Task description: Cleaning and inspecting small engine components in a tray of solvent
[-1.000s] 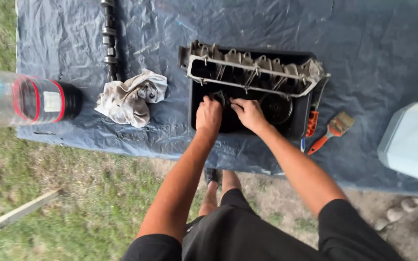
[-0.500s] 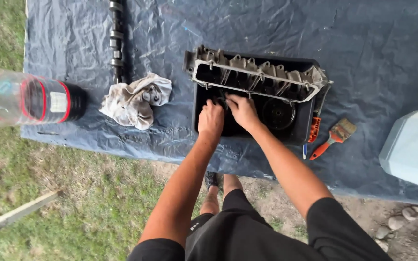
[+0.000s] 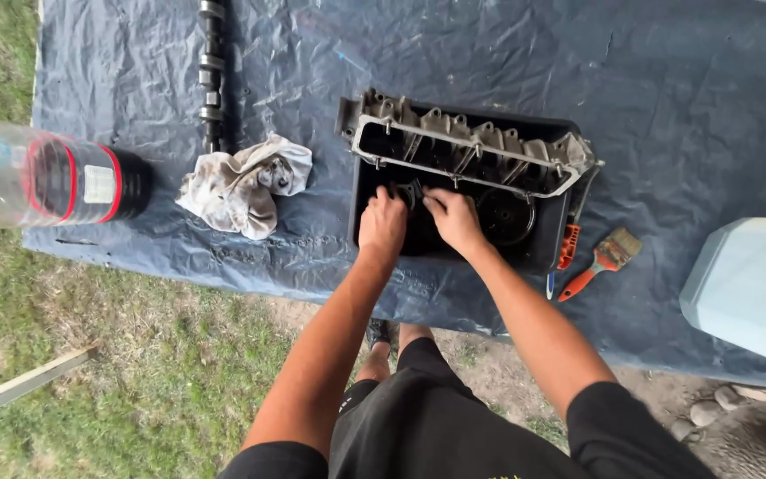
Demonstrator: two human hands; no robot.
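Hands (image 3: pixel 418 220) steady; blue tarp (image 3: pixel 667 106) on grass (image 3: pixel 90 355).

A clear plastic bottle (image 3: pixel 42 182) with a black cap lies at the blue tarp's (image 3: pixel 667 106) left edge, wearing a red-bordered label band.

Tarp (image 3: pixel 684 98) on the ground, tray (image 3: pixel 544 259) sits mid-tarp. Engine part (image 3: pixel 467 142) lies in the tray's far half. My left hand (image 3: pixel 383 223) and right hand (image 3: pixel 454 222) are inside the tray, side by side, touching a small part (image 3: pixel 410 191). Rag (image 3: pixel 243 184) left of tray, shaft (image 3: pixel 211 71) behind rag, bottle (image 3: pixel 46 180) further left. Brush (image 3: pixel 603 262) right of tray, container (image 3: pixel 751 288) beyond it.
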